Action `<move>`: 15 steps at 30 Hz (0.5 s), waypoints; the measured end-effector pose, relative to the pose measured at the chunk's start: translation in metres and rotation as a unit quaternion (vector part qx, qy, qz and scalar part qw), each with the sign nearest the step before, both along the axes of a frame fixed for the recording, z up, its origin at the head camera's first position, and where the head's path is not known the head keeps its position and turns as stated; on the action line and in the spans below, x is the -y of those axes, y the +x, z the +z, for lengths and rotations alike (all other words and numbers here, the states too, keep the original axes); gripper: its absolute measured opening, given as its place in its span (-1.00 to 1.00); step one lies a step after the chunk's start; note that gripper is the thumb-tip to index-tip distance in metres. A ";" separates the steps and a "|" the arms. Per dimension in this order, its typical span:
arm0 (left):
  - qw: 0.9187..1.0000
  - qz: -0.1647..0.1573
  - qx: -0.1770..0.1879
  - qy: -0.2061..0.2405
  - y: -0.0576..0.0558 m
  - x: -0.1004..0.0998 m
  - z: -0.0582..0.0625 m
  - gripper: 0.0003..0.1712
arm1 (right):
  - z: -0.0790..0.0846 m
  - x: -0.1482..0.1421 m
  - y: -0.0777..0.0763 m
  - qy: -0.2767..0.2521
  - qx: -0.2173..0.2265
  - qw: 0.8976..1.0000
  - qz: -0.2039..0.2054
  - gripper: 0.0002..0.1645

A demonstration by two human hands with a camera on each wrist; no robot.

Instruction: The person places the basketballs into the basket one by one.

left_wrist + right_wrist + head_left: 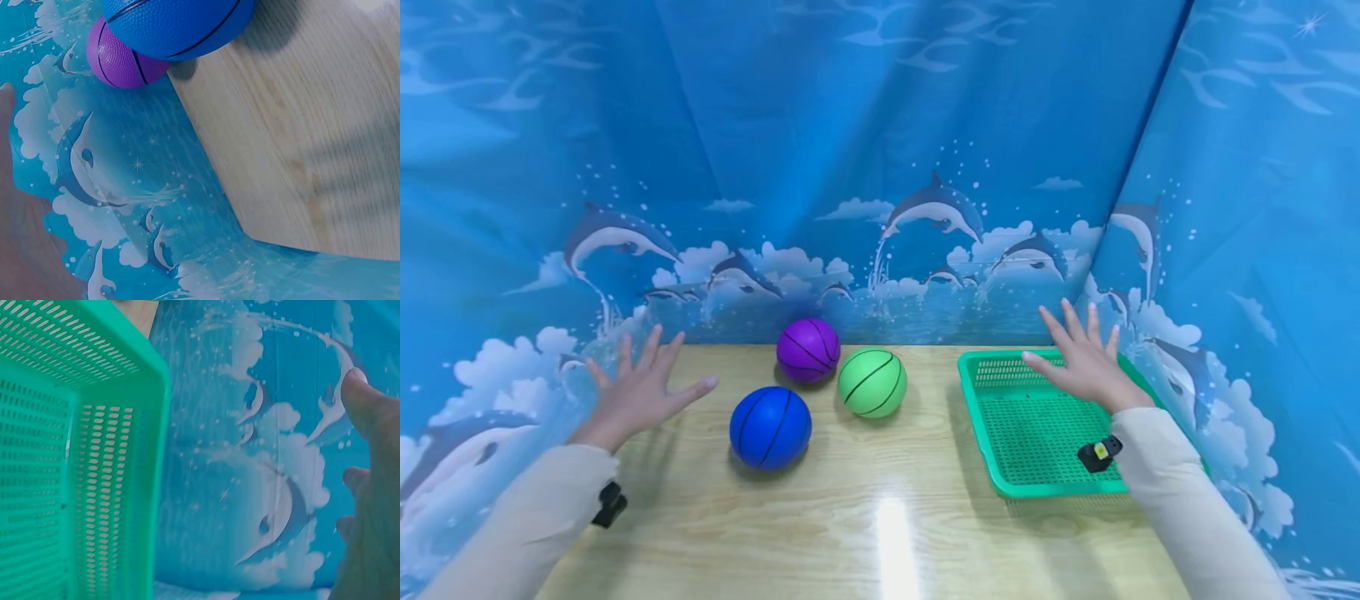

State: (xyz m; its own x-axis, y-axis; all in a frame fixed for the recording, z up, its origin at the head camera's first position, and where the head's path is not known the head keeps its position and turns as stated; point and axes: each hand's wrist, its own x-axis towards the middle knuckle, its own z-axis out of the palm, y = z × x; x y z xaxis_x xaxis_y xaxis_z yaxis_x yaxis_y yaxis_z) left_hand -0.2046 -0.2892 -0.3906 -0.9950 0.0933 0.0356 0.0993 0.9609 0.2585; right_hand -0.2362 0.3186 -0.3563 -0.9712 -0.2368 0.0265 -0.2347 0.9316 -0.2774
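Note:
Fingers spread, my left hand (638,397) hovers over the left part of the table, left of a blue ball (771,428). Behind that ball sits a purple ball (808,351), and a light green ball (872,382) is to its right; all bear black seam lines like small basketballs. My right hand (1086,364), also with spread fingers, is held above a green plastic basket (988,450) with slotted walls. No ball shows inside the basket. In the right wrist view the basket (159,487) fills the left side, and the thumb and fingers (375,444) appear at the right.
The pale wooden table (820,533) has a rounded corner in the left wrist view. Blue curtains (820,167) printed with dolphins and clouds rise behind the table and along both sides. A dark wrist camera (610,505) is strapped at the left cuff, another (1099,455) at the right.

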 end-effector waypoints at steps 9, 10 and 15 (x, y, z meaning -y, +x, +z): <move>0.999 -0.019 0.023 0.014 -0.007 -0.009 -0.018 0.21 | -0.023 -0.048 0.024 -0.076 0.005 0.996 -0.050 0.04; 0.999 -0.021 0.023 0.015 -0.007 -0.010 -0.020 0.21 | -0.027 -0.053 0.028 -0.084 0.002 0.995 -0.056 0.04; 0.999 -0.030 0.027 0.023 -0.011 -0.016 -0.027 0.20 | -0.051 -0.081 0.050 -0.127 -0.006 0.988 -0.086 0.03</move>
State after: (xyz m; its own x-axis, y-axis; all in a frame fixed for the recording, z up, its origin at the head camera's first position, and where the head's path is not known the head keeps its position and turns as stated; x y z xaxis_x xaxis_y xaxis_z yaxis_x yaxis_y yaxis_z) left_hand -0.2158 -0.2735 -0.4178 -0.9882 0.1528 -0.0133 0.1412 0.9404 0.3093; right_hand -0.1861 0.4000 -0.4078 -0.9956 -0.0533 0.0766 -0.0849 0.8585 -0.5058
